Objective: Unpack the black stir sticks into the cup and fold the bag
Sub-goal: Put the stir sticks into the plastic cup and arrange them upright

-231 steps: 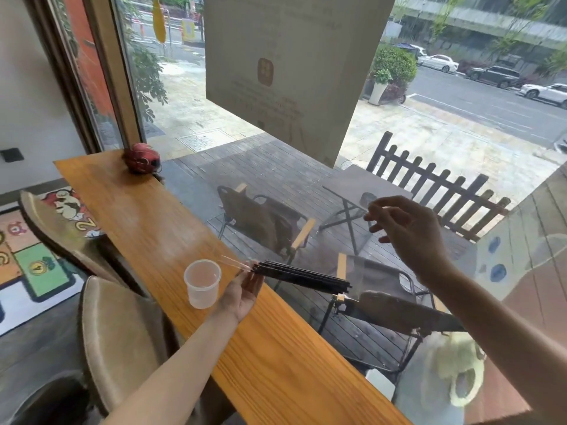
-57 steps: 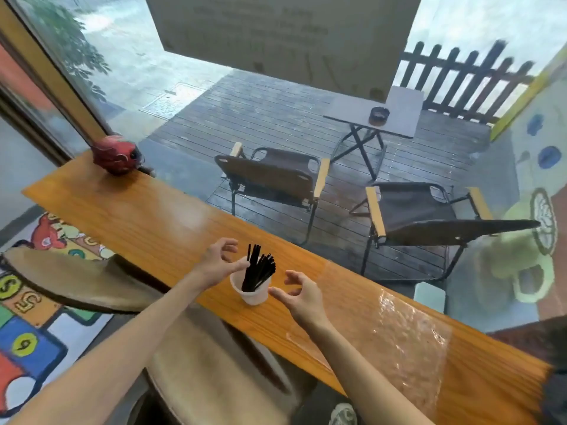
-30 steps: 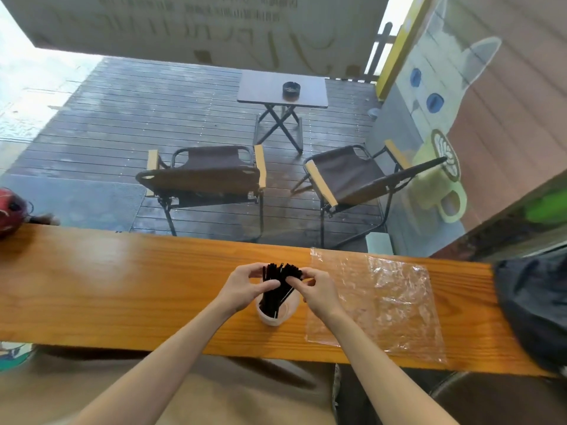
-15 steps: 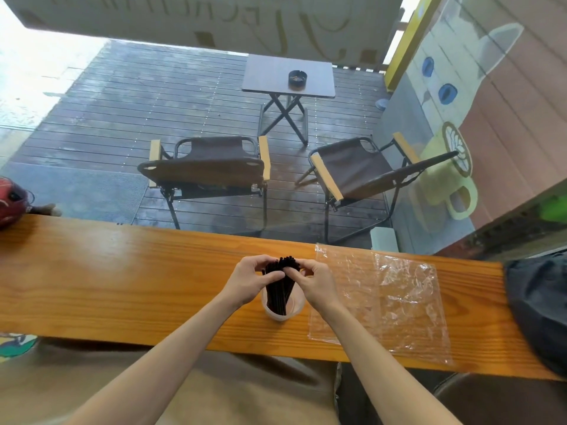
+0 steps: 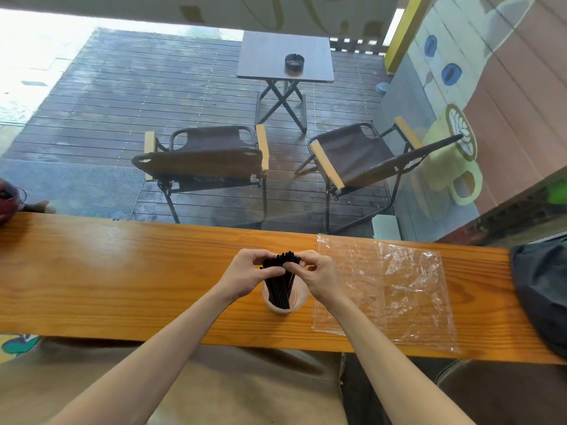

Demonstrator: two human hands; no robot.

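Note:
A bundle of black stir sticks [image 5: 280, 283] stands upright in a small translucent cup [image 5: 297, 299] on the wooden counter [image 5: 122, 271]. My left hand [image 5: 247, 276] and my right hand [image 5: 317, 276] meet over the cup, each pinching the top of the bundle from its own side. The empty clear plastic bag [image 5: 386, 289] lies flat and crinkled on the counter just right of the cup, untouched.
A dark fabric item [image 5: 543, 296] lies at the counter's right end. A red rounded object [image 5: 7, 199] sits at the far left end by the window glass. Stool seats [image 5: 214, 391] stand below the counter's near edge. Chairs and a table are outside.
Both hands have stayed pinched on the stick tops over the cup; the sticks are gathered more upright. The view has shifted slightly. The bag has not moved.

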